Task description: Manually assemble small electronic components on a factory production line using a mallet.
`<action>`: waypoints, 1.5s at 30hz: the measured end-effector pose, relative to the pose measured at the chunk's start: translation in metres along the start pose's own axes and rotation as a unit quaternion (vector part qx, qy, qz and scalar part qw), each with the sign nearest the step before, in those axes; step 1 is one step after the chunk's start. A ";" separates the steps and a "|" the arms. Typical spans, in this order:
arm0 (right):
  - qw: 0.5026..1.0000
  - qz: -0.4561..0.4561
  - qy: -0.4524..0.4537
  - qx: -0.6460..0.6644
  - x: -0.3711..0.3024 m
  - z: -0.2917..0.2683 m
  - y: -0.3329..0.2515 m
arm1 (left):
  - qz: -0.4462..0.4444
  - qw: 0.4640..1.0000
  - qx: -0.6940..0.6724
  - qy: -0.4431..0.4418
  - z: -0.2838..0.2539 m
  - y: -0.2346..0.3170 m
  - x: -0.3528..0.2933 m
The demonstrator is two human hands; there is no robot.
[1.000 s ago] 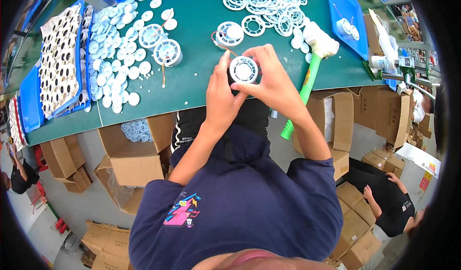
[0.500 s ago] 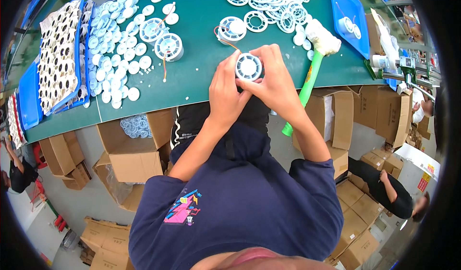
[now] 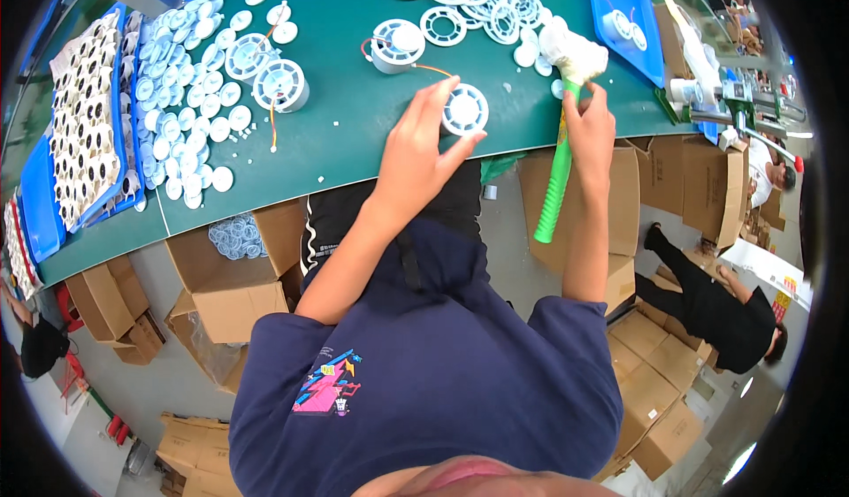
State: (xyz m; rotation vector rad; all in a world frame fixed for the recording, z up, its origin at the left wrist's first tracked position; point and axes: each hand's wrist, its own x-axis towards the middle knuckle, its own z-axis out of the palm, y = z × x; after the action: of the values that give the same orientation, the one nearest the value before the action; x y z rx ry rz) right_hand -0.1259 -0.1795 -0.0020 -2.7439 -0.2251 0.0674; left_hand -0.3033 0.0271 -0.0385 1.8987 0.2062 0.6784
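Note:
My left hand (image 3: pixel 417 148) is closed on a small white round motor-like housing (image 3: pixel 465 110), fingers and thumb at its sides, near the table's front edge. An orange wire runs from beside my fingertips toward a similar housing (image 3: pixel 397 44) with a white disc on top, standing just behind. My right hand (image 3: pixel 592 130) grips a hammer (image 3: pixel 555 179) high on its bright green handle, close below the head. White material wraps that head, and the handle's lower end hangs past the table edge. Part of my right hand's grip is hidden.
Two wired housings (image 3: pixel 281 86) stand left of centre beside many loose white discs (image 3: pixel 190 134). White slotted rings (image 3: pixel 443 26) are piled at the back. A blue tray (image 3: pixel 650 50) holds small parts at right; another tray (image 3: pixel 115 108) is at left. Cardboard boxes (image 3: pixel 239 311) stand below the table.
My right hand has left the housing, moved right and taken hold of the hammer, whose handle end has swung right. My left hand stays on the housing. The whole view has shifted slightly.

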 end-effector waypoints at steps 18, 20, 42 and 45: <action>0.975 -0.163 -0.149 0.005 -0.042 -0.030 -0.050 | 0.013 0.999 0.028 0.007 0.004 -0.006 -0.004; 0.965 -0.178 -0.119 0.153 -0.044 -0.038 -0.057 | 0.014 0.999 0.034 0.016 0.003 -0.008 -0.003; 0.899 -0.424 -0.034 -0.110 -0.057 -0.061 -0.120 | -0.010 0.999 0.035 0.007 0.002 -0.013 -0.008; 0.910 -0.343 -0.066 -0.225 -0.030 -0.051 -0.115 | -0.027 0.999 0.023 0.007 0.000 -0.011 -0.009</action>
State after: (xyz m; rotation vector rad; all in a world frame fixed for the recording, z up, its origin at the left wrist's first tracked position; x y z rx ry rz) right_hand -0.1684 -0.0990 0.0896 -2.9181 -1.3755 0.0060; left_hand -0.3093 0.0283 -0.0517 1.9248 0.2826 0.6570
